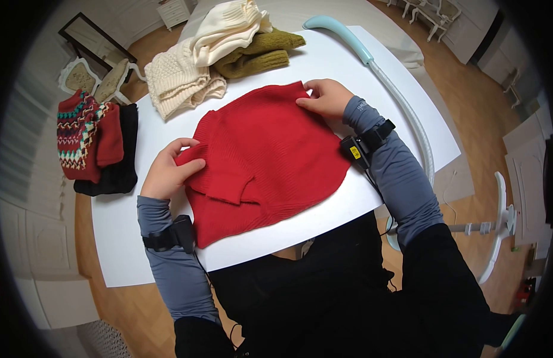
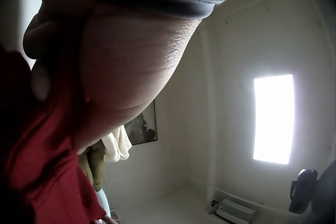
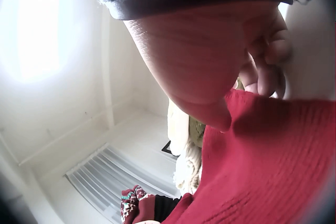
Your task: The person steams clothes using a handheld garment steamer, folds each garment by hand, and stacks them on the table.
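The red sweater (image 1: 288,137), pinched at both sides
Seen from the head, it lay on the white table (image 1: 121,238), the left hand (image 1: 171,170) pinching its folded left edge, the right hand (image 1: 329,98) its far corner; it looked light, soft and stretchy (the ribbing promised grip rather than slip). From the left wrist, its folds hung slack, suggesting little stiffness or fragility. From the right wrist, the thumb pressed onto its edge, a seemingly sound place to hold.
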`<state>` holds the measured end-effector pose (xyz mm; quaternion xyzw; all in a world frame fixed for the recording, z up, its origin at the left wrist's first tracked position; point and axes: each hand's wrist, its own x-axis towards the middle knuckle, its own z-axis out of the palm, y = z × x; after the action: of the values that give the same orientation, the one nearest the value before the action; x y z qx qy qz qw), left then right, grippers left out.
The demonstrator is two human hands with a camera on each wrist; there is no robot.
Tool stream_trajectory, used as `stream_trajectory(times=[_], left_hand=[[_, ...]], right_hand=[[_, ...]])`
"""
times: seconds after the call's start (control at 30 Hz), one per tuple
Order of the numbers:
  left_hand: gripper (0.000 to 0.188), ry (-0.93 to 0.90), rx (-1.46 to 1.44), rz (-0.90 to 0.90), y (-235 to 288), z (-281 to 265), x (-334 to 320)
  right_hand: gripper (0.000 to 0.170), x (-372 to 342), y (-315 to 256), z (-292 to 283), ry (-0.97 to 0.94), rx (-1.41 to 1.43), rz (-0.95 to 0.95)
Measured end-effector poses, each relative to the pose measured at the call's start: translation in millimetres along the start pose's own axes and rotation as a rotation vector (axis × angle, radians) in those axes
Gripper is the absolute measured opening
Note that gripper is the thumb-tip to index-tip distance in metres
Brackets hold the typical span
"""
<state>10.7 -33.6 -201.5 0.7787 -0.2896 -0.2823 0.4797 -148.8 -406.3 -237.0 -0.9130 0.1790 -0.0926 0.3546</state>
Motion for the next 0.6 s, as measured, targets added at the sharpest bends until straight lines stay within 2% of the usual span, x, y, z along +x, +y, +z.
stream_trajectory(times=[0.03, 0.07, 0.13, 0.17, 0.23, 0.27, 0.33, 0.37, 0.43, 0.5, 0.6], left_hand=[[0.038, -0.057, 0.011, 0.093, 2.1, 1.8, -0.8], [0.038, -0.057, 0.011, 0.093, 6.6, 0.1, -3.4], [0.039, -0.149, -0.002, -0.02, 19.6, -3.6, -10.3], [0.039, -0.149, -0.002, -0.02, 17.3, -1.9, -9.8], [0.046, -0.163, -0.373, 0.148, 12.7, 4.7, -7.6], [0.046, -0.167, -0.372, 0.148, 13.1, 12.5, -7.2], [0.054, -0.217, -0.561, 0.24, 15.4, 32.8, -6.5], [0.054, -0.22, -0.563, 0.241, 14.7, 35.9, -4.4], [0.056, -0.226, -0.276, 0.255, 14.1, 41.1, -0.2], [0.052, -0.208, -0.35, 0.187, 18.7, 41.3, -0.6], [0.05, 0.074, -0.323, 0.236, 2.0, 31.5, 11.9]], right_hand=[[0.043, 0.9, -1.6, -0.7, -0.047, -0.026, 0.021], [0.043, 0.2, -2.6, -2.6, -0.047, -0.026, 0.021], [0.033, -1.6, -5.1, -8.6, -0.069, 0.023, 0.125], [0.033, -0.6, -2.8, -7.6, -0.069, 0.023, 0.124], [0.033, 0.1, 1.3, -5.7, -0.029, 0.074, 0.148], [0.033, -0.9, 1.5, -6.0, -0.026, 0.075, 0.152], [0.028, -1.5, -1.0, -5.6, -0.02, 0.056, 0.171], [0.028, -0.6, 0.6, -5.4, -0.018, 0.053, 0.173], [0.029, 1.7, 2.5, -5.0, -0.01, 0.068, 0.181], [0.03, 1.5, 1.2, -7.7, -0.002, 0.075, 0.197], [0.03, 0.4, -0.7, -8.6, 0.01, 0.064, 0.229]])
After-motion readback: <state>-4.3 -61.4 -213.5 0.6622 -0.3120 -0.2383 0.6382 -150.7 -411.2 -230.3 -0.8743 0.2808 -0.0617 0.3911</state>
